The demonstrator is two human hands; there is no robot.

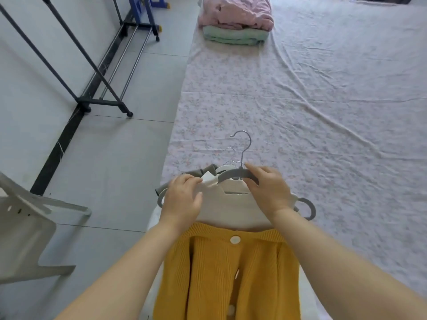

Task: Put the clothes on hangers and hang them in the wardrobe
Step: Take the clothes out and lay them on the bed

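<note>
Between my right thumb and fingers sits the upper arm of a grey curved hanger with a thin metal hook, the right hand closed round it just beside the hook's stem. My left hand pinches a fold at the neck of a soft off-white top, fingertips narrow on the cloth, right against the hanger's left arm. Both are held just above the near end of the bed. Rounded grey ends poke out on either side of the top; I cannot tell whether they belong to this hanger or to a spare beneath, where more small wire hooks and an olive-grey garment show. Nearest me lies a mustard-yellow ribbed cardigan with round white buttons, flat and not yet on a hanger. I judge the top light and limp: it will slump off unless each shoulder seam is seated over an arm, so I would work at the neckline and shoulders, never the hem. The hanger is stiff and light; its neck by the hook is the sure hold for carrying. Beyond stretches the pale floral bed sheet, with a folded pink-and-green pile at its far end. A black-framed rolling clothes rail stands well apart on the left, likely the place to hang things, and a white plastic chair sits nearer.
</note>
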